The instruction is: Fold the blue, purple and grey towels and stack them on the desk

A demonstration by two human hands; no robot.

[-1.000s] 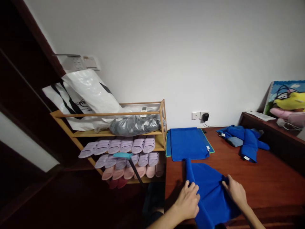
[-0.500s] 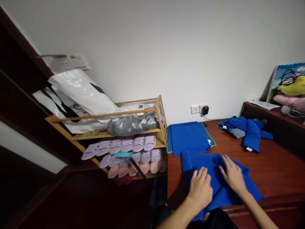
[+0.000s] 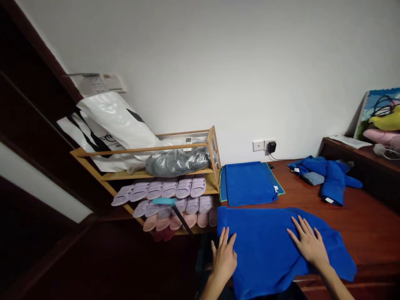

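Note:
A blue towel (image 3: 265,246) lies spread flat on the near part of the dark red wooden table (image 3: 368,225). My left hand (image 3: 224,257) rests flat on the towel's left edge, fingers stretched out. My right hand (image 3: 308,243) lies flat on its right half with fingers spread. Behind it, a folded stack of blue towels (image 3: 248,183) sits near the wall. A rumpled heap of blue towels (image 3: 328,177) lies at the back right.
A wooden shoe rack (image 3: 175,179) with several lilac and pink slippers stands left of the table, with white bags (image 3: 109,125) on top. A wall socket with a black charger (image 3: 270,146) is behind the table. Plush toys (image 3: 384,125) sit on a raised shelf, far right.
The towel was bunched between my closed hands; it has been spread out flat. My hands opened and slid apart, the left one to the towel's left edge.

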